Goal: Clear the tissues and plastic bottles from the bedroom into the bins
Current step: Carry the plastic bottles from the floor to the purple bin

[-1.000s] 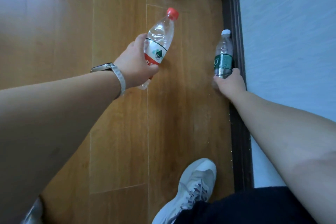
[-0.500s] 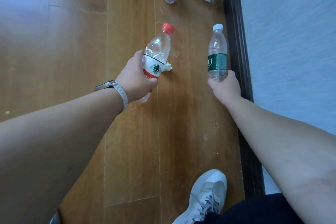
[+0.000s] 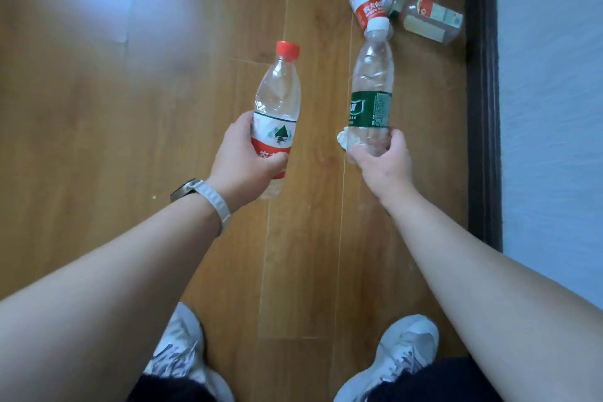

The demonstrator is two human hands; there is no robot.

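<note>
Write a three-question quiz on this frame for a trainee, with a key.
1. Multiple choice: the right hand grips A) only a tissue, B) the green-label bottle, C) nothing.
2. True or false: the left hand is empty.
3. Fill in: ___ bottles lie on the floor ahead.

Key: 1 B. 2 False: it grips the red-cap bottle. 3 Two: the lying red-label bottle and the yellow-label bottle.
</note>
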